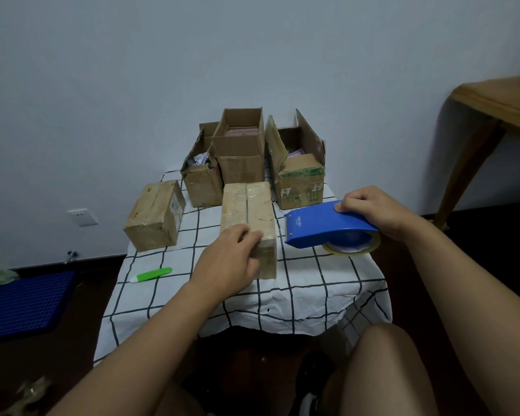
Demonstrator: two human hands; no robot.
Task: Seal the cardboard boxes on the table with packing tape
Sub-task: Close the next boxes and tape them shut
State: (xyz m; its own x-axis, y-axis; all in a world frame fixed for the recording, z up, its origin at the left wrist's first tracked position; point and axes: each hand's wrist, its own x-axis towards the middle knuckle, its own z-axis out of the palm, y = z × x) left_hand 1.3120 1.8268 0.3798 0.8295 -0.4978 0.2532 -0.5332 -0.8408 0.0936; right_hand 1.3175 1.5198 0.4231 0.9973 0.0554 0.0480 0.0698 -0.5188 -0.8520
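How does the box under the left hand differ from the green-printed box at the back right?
The near box has its flaps closed, glossy tape over the top; the green-printed box stands with flaps up. The left hand rests on the near box; nothing touches the green-printed box. The near box is plain; the other bears green print. Both are brown cardboard.

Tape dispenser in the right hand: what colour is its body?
Blue, in the head view: the tape dispenser.

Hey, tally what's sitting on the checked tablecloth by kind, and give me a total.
Closed brown cardboard boxes: 2
Open brown cardboard boxes: 3
Blue plastic tape dispenser with clear tape roll: 1
Green and white plastic cutter: 1
Total: 7
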